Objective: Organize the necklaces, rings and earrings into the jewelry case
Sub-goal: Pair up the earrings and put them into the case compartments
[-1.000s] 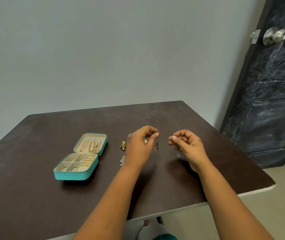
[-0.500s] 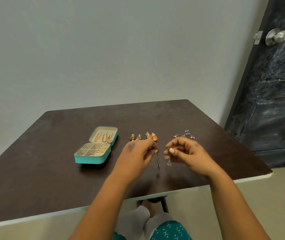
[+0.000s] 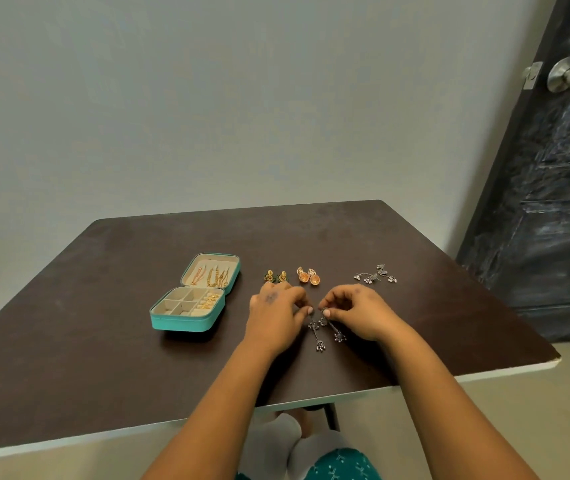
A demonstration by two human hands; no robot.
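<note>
On the dark table [image 3: 103, 341], near its middle, both hands work at a pair of long dark drop earrings; the left hand [image 3: 275, 315] pinches the top of one earring [image 3: 316, 336] between thumb and fingertips, and the right hand [image 3: 359, 315] pinches the top of the other [image 3: 335, 332], the two hands almost touching at the fingertips; both earrings trail down toward the near edge, their lower ends seemingly on the tabletop, though I cannot tell for sure. Left of the hands lies the teal case [image 3: 192, 306], open; gold necklaces [image 3: 212, 276] hang in its raised lid, gold rings [image 3: 209, 301] sit in the right-hand slots of the base, and the other compartments look bare. Beyond the hands three more pairs lie in a row: small green-gold earrings [image 3: 275, 276] just past the left knuckles, orange earrings [image 3: 308, 276] beside them, and silver earrings [image 3: 377, 275] farther right, well apart from the case. Right of the table stands a dark door [image 3: 553, 185] with a metal knob [image 3: 569, 73].
</note>
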